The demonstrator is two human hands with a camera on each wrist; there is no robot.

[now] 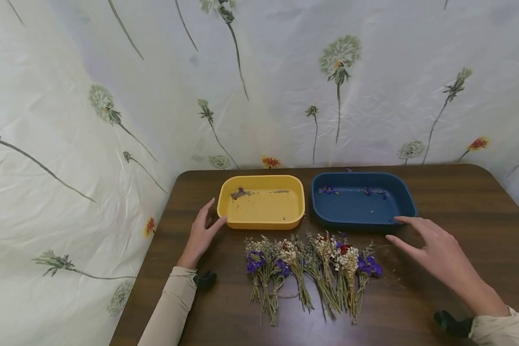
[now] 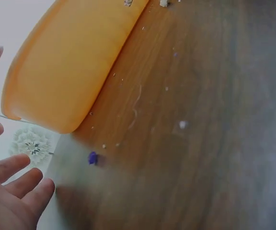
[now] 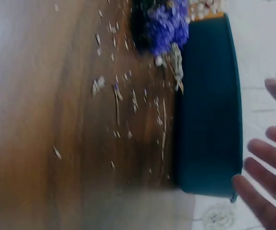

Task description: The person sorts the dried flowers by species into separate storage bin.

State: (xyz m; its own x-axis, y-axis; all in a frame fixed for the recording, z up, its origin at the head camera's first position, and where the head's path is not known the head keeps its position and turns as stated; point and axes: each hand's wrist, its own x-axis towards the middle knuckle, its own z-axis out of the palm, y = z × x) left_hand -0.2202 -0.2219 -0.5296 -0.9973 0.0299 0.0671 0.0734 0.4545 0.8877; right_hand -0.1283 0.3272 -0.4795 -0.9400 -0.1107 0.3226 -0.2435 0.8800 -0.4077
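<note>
A yellow tray (image 1: 264, 209) and a dark blue tray (image 1: 350, 210) stand side by side on the table, with a few flower scraps inside each. Several tied bunches of dried flowers (image 1: 291, 250), white, purple and red on green stems, lie in a row before them. My left hand (image 1: 201, 236) is by the yellow tray's left end, fingers spread, thumb close to its front corner. At the blue tray's front right corner is my right hand (image 1: 437, 247), its fingers extended and holding nothing. Whether either hand touches a tray, I cannot tell.
Crumbs and stem bits (image 3: 116, 100) litter the brown wooden table (image 1: 467, 202). A small purple petal (image 2: 93, 157) lies near the yellow tray. Behind and to the left hangs a pale curtain (image 1: 281, 72) printed with dandelions. Dark straps circle both wrists.
</note>
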